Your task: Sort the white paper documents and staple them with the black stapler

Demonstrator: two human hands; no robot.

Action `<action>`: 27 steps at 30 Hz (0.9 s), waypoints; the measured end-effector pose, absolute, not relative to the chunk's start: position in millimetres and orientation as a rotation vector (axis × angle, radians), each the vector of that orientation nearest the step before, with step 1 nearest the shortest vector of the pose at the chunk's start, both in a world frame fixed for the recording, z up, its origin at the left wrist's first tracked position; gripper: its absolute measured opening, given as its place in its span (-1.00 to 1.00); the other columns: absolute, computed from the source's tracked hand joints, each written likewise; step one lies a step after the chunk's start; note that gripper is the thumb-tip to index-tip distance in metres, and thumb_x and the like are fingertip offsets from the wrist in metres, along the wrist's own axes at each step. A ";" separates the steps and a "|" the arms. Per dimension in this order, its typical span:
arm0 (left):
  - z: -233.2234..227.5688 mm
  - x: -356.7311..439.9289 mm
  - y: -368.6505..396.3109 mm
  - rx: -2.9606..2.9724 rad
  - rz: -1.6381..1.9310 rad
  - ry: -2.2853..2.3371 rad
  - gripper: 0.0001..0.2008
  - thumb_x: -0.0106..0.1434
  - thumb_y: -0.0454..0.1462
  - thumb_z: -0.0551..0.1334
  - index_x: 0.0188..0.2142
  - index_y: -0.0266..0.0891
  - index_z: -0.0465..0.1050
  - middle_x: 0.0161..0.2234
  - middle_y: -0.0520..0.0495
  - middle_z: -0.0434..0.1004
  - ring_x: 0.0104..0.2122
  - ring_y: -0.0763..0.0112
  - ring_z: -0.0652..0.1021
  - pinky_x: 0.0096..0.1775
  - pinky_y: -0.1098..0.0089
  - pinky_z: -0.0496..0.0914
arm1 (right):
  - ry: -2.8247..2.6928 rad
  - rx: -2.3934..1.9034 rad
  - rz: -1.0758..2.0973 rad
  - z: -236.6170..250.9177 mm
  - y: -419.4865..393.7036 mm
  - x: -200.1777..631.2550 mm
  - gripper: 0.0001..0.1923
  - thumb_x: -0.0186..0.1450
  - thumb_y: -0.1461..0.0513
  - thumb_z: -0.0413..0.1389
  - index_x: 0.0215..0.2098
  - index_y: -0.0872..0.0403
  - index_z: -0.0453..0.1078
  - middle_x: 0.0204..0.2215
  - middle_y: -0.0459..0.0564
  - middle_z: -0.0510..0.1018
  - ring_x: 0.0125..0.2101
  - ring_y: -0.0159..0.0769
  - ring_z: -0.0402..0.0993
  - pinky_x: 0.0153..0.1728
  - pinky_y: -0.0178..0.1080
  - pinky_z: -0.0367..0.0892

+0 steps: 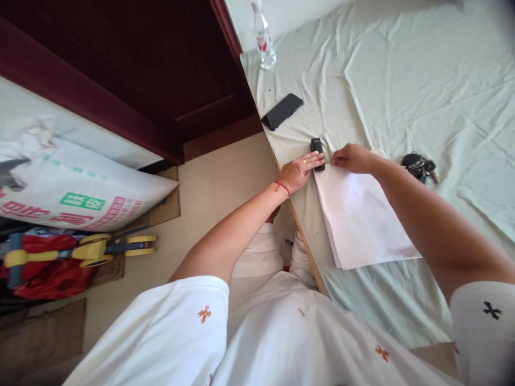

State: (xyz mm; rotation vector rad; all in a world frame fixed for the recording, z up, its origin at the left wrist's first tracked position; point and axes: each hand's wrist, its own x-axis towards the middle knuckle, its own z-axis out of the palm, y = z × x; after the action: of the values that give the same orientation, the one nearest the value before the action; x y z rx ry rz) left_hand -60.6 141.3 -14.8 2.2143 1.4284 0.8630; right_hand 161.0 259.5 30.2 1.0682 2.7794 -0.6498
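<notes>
A stack of white paper [362, 220] lies on the cloth-covered table in front of me. At its upper left corner is a small black stapler [316, 145], partly covered by my left hand [301, 170], whose fingers lie across it and grip it. My right hand [354, 158] is closed at the top edge of the paper, thumb and fingers pinched together on the sheets. Its fingertips are partly hidden by the hand itself. The two hands are a short way apart.
A black phone [282, 111] and a clear plastic bottle [264, 40] are near the table's left edge. Keys [419, 166] lie right of the paper. Wrinkled pale cloth [402, 91] covers the table. On the floor side are a large white sack [80, 182] and a yellow-blue wheeled toy [88, 251].
</notes>
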 end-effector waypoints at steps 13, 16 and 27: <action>11.4 -9.0 41.5 1.445 1.330 1.721 -0.35 0.40 0.24 0.09 0.09 -0.23 0.49 0.04 -0.30 0.60 0.02 0.15 0.61 0.09 0.20 0.48 | 2.892 1.154 -0.730 61.6 170.5 205.0 -0.64 0.41 0.14 -0.04 -0.23 0.04 0.61 -0.26 0.07 0.68 -0.11 -0.07 0.52 -0.07 -0.13 0.30; 17.1 18.3 -6.4 1.154 1.280 1.553 -0.37 0.37 0.28 0.09 -0.10 -0.18 0.58 -0.23 -0.15 0.64 -0.18 0.25 0.61 -0.08 0.33 0.46 | 3.043 1.296 -0.798 73.0 150.9 214.7 -0.65 0.42 0.14 -0.03 -0.26 0.04 0.60 -0.25 0.10 0.68 -0.02 0.01 0.49 0.02 -0.04 0.30; 5.1 34.4 -57.6 1.086 1.146 1.643 -0.41 0.32 0.23 0.19 -0.52 -0.21 0.27 -0.58 0.10 0.18 -0.49 0.48 0.21 -0.41 0.41 0.10 | 3.332 1.659 -0.771 73.8 127.4 211.3 -0.69 0.45 0.09 -0.02 -0.10 0.01 0.54 -0.06 0.14 0.60 0.10 0.03 0.42 0.18 0.12 0.26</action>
State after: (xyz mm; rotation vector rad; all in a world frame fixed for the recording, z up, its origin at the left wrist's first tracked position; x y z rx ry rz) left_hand 34.4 -57.6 5.1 1.0864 1.6428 1.1464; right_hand 211.3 127.4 73.8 1.6589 3.3317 -0.7710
